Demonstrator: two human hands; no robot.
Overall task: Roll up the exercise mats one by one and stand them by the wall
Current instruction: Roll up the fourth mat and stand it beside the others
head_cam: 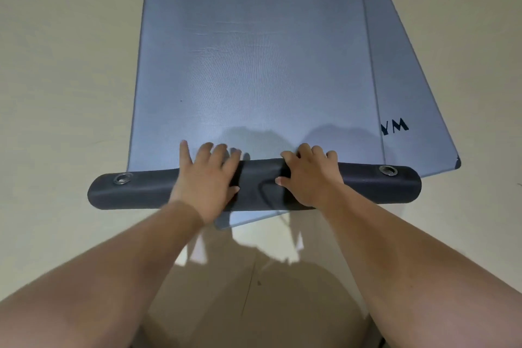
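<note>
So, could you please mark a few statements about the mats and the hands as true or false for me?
1. The left hand and the right hand are both on the roll. True.
2. The roll has two eyelets, one near each end. True.
3. There is only one mat. False: a second mat lies under the top mat, skewed to the right.
4. The top mat is fully rolled. False: most of it lies flat.
5. The roll's outer face is pale. False: it is dark.
</note>
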